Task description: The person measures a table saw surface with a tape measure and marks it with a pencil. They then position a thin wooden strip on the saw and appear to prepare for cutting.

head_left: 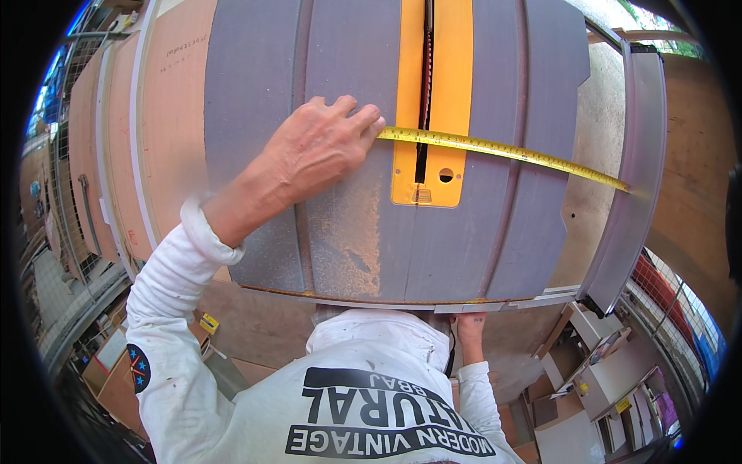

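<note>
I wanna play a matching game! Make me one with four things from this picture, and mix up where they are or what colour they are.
Things:
1. tape measure
2. left hand
3. right hand
4. saw table

Clues:
A. at the table's edge nearest the person
B. grey
C. at the tape's left end
D. stretched across the yellow plate

Pairs: 1-D, 2-C, 3-A, 4-B

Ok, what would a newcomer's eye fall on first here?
Probably the bright yellow insert plate, at top centre in the grey saw table, with a dark slot down its middle. Next, the yellow tape measure, stretching across it from the left hand to the grey metal rail at right.
</note>
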The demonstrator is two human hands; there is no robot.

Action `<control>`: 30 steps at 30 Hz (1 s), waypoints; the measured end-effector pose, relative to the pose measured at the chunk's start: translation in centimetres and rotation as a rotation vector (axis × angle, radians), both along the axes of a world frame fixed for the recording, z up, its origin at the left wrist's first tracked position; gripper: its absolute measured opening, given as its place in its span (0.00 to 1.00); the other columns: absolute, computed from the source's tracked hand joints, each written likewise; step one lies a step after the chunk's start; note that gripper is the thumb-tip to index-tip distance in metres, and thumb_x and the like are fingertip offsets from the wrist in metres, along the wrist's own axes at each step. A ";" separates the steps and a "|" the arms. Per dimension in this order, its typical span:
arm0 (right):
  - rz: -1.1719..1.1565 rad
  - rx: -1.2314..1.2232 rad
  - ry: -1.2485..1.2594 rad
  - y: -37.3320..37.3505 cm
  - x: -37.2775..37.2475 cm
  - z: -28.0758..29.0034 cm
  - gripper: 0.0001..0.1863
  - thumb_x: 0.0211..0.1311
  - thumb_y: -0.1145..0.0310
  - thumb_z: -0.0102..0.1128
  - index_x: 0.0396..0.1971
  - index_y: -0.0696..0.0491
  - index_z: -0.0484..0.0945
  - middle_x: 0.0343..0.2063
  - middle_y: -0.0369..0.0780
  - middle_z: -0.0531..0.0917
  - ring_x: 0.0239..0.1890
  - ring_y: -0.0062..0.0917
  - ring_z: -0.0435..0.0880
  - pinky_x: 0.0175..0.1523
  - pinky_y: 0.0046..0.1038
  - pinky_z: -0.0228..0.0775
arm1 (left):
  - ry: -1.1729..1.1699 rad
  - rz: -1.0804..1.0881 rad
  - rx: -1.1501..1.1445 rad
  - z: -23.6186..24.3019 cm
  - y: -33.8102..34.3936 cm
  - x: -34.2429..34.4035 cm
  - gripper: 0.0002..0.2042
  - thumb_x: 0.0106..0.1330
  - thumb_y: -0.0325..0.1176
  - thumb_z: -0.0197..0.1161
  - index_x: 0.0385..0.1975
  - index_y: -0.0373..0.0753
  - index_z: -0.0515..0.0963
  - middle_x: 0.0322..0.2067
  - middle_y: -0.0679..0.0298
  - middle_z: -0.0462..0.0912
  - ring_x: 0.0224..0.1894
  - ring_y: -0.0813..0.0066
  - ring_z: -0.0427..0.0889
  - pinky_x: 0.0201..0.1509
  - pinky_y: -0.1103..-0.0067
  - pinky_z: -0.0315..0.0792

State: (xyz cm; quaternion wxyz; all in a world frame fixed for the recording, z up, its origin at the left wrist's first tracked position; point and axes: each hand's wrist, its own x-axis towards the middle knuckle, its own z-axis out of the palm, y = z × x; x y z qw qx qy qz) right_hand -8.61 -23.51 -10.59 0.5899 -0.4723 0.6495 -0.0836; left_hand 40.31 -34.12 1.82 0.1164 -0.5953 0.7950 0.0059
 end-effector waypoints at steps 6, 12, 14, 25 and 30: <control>-0.074 0.028 -0.017 -0.2 0.9 0.7 0.02 0.52 0.76 0.61 0.23 0.58 0.77 0.16 0.39 0.79 0.17 0.26 0.80 0.22 0.30 0.70 | 0.003 -0.005 0.002 -0.1 0.0 0.1 0.19 0.70 0.30 0.59 0.59 0.36 0.79 0.41 0.66 0.76 0.41 0.75 0.76 0.36 0.80 0.73; -0.055 0.020 -0.032 0.1 0.3 0.1 0.02 0.53 0.76 0.62 0.25 0.57 0.77 0.17 0.38 0.79 0.17 0.25 0.80 0.22 0.29 0.69 | -0.011 -0.004 0.009 -0.1 0.0 0.1 0.18 0.70 0.31 0.59 0.59 0.37 0.79 0.41 0.66 0.76 0.41 0.75 0.76 0.37 0.80 0.73; -0.102 0.040 -0.055 0.1 0.4 0.1 0.03 0.54 0.76 0.63 0.26 0.57 0.77 0.18 0.38 0.79 0.17 0.25 0.79 0.22 0.29 0.69 | -0.003 -0.004 0.002 -0.2 0.0 0.1 0.18 0.70 0.30 0.59 0.60 0.37 0.79 0.41 0.66 0.76 0.41 0.75 0.76 0.37 0.80 0.73; 0.044 -0.018 -0.028 0.5 -0.8 -1.0 0.07 0.57 0.75 0.65 0.34 0.56 0.76 0.22 0.38 0.79 0.19 0.24 0.78 0.21 0.28 0.67 | 0.003 0.000 0.020 0.0 0.0 0.1 0.19 0.69 0.29 0.59 0.59 0.37 0.79 0.41 0.66 0.75 0.42 0.75 0.76 0.37 0.80 0.74; -0.068 0.022 -0.028 -0.2 0.8 0.5 0.04 0.54 0.76 0.63 0.23 0.58 0.77 0.17 0.38 0.79 0.17 0.26 0.79 0.22 0.30 0.69 | 0.016 -0.008 0.000 0.0 0.0 0.2 0.19 0.69 0.29 0.59 0.59 0.36 0.79 0.41 0.66 0.76 0.41 0.75 0.76 0.37 0.79 0.74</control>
